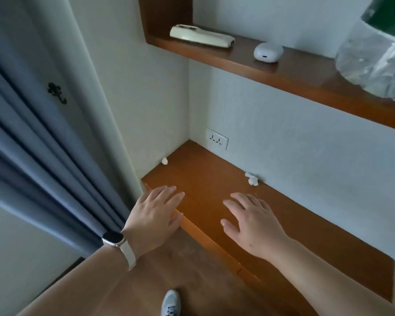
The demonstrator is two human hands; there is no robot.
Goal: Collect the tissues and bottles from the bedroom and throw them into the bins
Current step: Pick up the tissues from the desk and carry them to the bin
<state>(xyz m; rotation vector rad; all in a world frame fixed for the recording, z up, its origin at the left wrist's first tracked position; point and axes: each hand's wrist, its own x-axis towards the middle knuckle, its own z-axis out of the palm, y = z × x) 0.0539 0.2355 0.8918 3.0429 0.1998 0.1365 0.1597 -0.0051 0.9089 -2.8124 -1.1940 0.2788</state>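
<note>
left hand spread flat over the front-left corner of the lower shelf, nothing gripped, right hand splayed wide and empty by the front edge, small tissue wad tucked at the left edge, second tissue wad parked at the back edge

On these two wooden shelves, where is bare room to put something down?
Lower shelf: bare between the corner tissue and the wall tissue, and all along right of the latter. Upper shelf: small gaps beside the earbud case; crowded at the right by the plastic bag.
</note>
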